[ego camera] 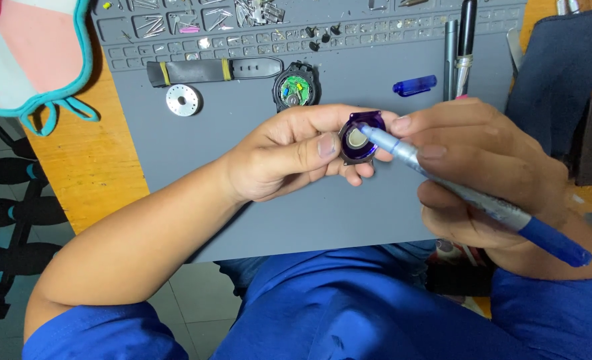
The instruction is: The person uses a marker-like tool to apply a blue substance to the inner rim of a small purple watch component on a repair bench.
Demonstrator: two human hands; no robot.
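Now: left hand (286,155) pinches round purple case (361,138) | right hand (483,170) holds slim blue pen (469,198)

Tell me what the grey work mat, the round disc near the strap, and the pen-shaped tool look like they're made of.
Grey work mat: probably silicone or rubber, matte, with moulded compartments along its top edge. Round disc: likely metal, bright silvery sheen, hole in the middle. Pen-shaped tool in the right hand: silvery barrel, perhaps metal, with a glossy blue end that looks plastic.
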